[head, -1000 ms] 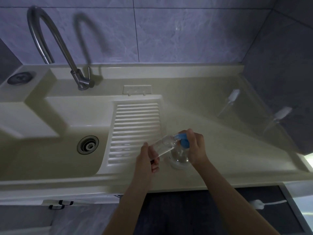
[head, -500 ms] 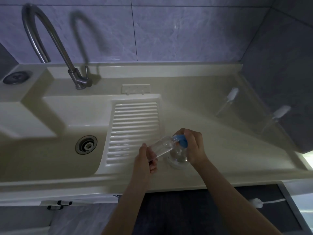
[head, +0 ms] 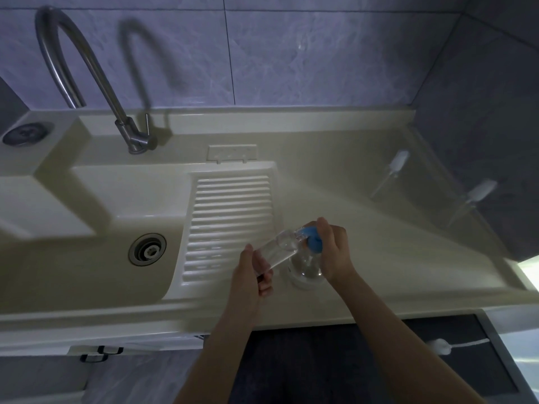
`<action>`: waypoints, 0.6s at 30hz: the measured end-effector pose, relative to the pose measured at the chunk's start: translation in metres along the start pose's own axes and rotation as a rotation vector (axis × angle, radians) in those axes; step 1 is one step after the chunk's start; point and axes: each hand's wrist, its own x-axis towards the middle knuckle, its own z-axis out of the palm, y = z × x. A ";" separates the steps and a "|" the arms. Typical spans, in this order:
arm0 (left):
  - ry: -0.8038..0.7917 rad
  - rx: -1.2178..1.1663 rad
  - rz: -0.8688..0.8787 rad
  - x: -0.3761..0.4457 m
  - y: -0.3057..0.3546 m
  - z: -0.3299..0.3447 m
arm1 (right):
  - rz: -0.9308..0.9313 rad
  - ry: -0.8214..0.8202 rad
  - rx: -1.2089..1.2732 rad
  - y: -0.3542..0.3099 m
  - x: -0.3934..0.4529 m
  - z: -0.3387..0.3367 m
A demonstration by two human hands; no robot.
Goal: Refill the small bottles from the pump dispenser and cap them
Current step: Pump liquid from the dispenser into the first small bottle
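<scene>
Just right of the washboard [head: 230, 225], your left hand [head: 250, 275] grips a tilted small bottle [head: 280, 249] at the dispenser [head: 306, 272] whose blue pump [head: 313, 246] your right hand [head: 332, 252] clasps, filling underway, capping undone.

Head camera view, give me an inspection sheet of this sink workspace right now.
Surface: cream countertop with ribbed drainboard and sink basin.
Job's things: small clear bottle tilted, its mouth at the blue pump head of the clear dispenser; two white-capped bottles at the far right.
Clutter: nothing seen.
Hands: left hand grips the small bottle; right hand curls over the pump head.
Cables: white cord below the counter.
Surroundings: steel faucet, tiled wall.
</scene>
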 end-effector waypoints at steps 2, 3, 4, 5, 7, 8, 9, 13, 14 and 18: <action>0.010 -0.003 -0.002 0.000 0.000 0.000 | -0.011 -0.027 0.020 -0.002 0.001 -0.001; 0.016 -0.004 -0.002 0.000 0.000 -0.001 | -0.022 -0.043 0.026 -0.002 0.001 -0.002; 0.022 -0.002 -0.003 0.001 0.000 -0.001 | -0.030 -0.056 0.033 -0.001 0.001 -0.002; 0.026 -0.001 -0.003 0.001 0.001 -0.002 | -0.037 -0.063 0.038 -0.001 0.002 -0.003; 0.031 0.003 -0.002 0.001 0.001 -0.001 | -0.052 -0.068 0.036 0.001 0.003 -0.003; 0.035 0.004 -0.001 0.001 0.002 -0.001 | -0.055 -0.068 0.031 0.002 0.003 -0.002; 0.040 0.005 0.000 0.001 0.002 -0.001 | -0.051 -0.066 0.024 0.002 0.002 -0.002; 0.041 0.002 0.011 0.000 0.004 0.001 | 0.023 -0.014 -0.006 0.000 0.001 -0.001; 0.038 -0.002 0.011 -0.001 0.004 0.002 | 0.031 -0.010 -0.010 -0.001 0.001 0.000; 0.023 -0.006 0.014 -0.001 0.005 0.002 | 0.033 -0.006 -0.011 -0.002 0.001 0.001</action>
